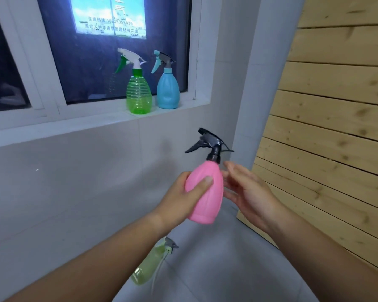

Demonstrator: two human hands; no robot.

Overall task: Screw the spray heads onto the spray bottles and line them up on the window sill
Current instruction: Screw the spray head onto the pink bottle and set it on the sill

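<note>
My left hand [181, 199] grips a pink spray bottle [205, 192] round its body, tilted slightly, with a black spray head [210, 142] on its neck. My right hand [247, 190] is just to the right of the bottle, fingers straight and spread, holding nothing. On the window sill [92, 122] stand a clear green bottle [139, 94] with a white and green spray head and, right of it, a blue bottle [168, 90] with a grey and blue head. A pale green bottle [148, 267] lies on the floor below my left arm, with a spray head and tube beside it.
A wall of light wooden planks [327, 127] rises on the right. White tiled wall [63, 182] runs under the sill. The dark window [109, 51] carries a printed sticker. Grey floor tiles [227, 269] lie beneath my arms.
</note>
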